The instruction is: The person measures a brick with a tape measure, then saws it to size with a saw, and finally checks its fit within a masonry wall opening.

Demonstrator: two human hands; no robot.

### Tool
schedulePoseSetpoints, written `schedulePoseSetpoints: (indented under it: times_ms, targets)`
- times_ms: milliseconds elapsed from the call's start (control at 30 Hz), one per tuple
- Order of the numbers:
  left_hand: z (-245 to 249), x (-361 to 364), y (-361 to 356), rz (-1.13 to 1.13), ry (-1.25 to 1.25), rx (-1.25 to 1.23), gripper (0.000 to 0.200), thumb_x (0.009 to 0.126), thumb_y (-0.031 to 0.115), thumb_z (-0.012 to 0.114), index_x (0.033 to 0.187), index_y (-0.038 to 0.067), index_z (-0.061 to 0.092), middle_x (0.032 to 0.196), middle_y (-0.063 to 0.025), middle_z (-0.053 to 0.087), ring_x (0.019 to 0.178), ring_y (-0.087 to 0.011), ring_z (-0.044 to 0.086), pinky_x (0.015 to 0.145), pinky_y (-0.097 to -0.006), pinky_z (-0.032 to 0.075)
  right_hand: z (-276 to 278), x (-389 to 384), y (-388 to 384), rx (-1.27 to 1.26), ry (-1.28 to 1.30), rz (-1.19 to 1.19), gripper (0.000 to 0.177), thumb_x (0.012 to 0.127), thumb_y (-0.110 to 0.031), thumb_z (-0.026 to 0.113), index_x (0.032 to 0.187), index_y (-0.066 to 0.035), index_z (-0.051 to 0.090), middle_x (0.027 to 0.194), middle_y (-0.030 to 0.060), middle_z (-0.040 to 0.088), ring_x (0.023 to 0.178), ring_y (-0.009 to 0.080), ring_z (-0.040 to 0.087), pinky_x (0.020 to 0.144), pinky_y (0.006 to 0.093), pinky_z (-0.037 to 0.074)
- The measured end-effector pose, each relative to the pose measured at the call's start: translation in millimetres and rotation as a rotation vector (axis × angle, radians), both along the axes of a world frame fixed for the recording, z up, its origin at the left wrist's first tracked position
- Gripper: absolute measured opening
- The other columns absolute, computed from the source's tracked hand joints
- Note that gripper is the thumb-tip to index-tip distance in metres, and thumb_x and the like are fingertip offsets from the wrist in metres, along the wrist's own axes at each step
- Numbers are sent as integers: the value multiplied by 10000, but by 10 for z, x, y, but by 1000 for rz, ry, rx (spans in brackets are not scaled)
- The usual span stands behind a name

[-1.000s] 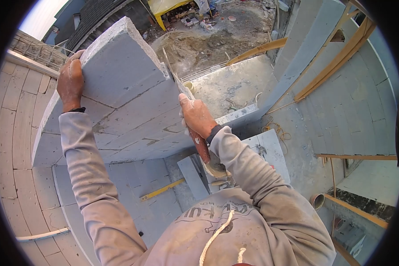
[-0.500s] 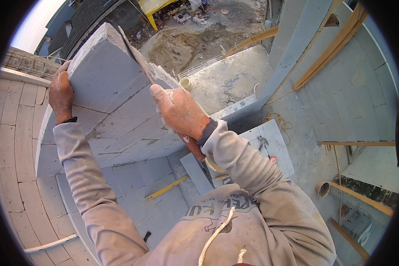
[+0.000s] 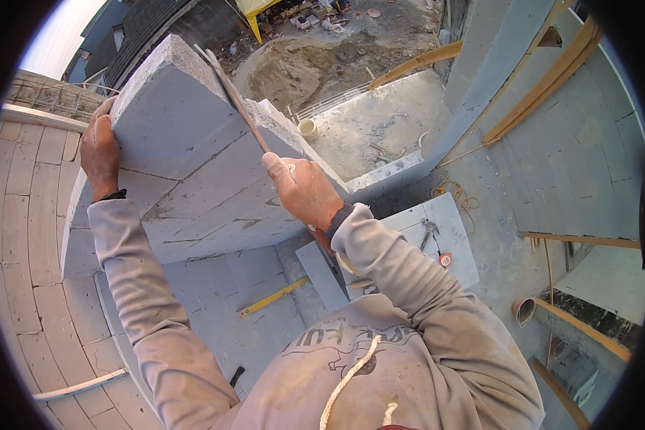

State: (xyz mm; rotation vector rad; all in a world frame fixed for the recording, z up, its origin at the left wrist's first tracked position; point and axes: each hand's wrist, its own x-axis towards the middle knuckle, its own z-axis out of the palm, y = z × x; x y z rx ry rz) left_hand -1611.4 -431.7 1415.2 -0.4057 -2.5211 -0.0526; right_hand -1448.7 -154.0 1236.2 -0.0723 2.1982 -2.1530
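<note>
My left hand (image 3: 101, 154) grips the left edge of a large pale grey aerated concrete block (image 3: 168, 104), fingers hooked behind it and thumb on the near side. The block sits at the top of a wall of similar blocks (image 3: 215, 193). My right hand (image 3: 304, 190) is wrapped round a long-bladed hand tool (image 3: 238, 100) with a reddish handle. Its narrow blade, seen nearly edge-on, lies along the block's rough right edge and points up and away. Part of the handle is hidden under my right forearm.
Below on the right, a hammer (image 3: 428, 233) and a red tape measure (image 3: 445, 259) lie on pale slabs (image 3: 451, 215). A yellow level (image 3: 272, 297) lies low beside the wall. A pale cup (image 3: 308, 130) stands beyond it. Wooden beams (image 3: 545, 79) lean at right, near a bucket (image 3: 523, 309).
My right hand has moved a little right and down, drawing the blade back along the block's edge. My left hand keeps its grip on the block.
</note>
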Motion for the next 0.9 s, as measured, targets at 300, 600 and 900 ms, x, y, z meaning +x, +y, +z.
schedulePoseSetpoints:
  times_ms: [300, 600, 900]
  targets:
    - [23, 69, 117, 31, -73, 193, 498, 903, 292, 306, 1224, 108, 639, 1285, -79, 616, 1156, -290, 579, 989, -356, 412, 178, 75, 38, -23, 122, -33, 597, 1013, -439, 337, 792, 42, 613, 638, 223, 592, 676, 416, 608, 670, 477, 469]
    - [20, 60, 112, -3, -79, 225, 494, 909, 290, 307, 1232, 113, 637, 1277, -91, 618, 1176, -285, 566, 1003, -344, 399, 114, 60, 59, -142, 56, 6, 586, 1009, -471, 374, 692, -1, 525, 530, 63, 463, 494, 172, 479, 503, 337, 426]
    - [0, 58, 109, 5, -36, 165, 482, 911, 266, 305, 1218, 89, 632, 1278, -85, 617, 1160, -278, 575, 991, -345, 414, -72, 16, 177, -147, -179, -5, 619, 1001, -469, 368, 729, 36, 602, 580, 142, 560, 550, 265, 590, 580, 394, 472]
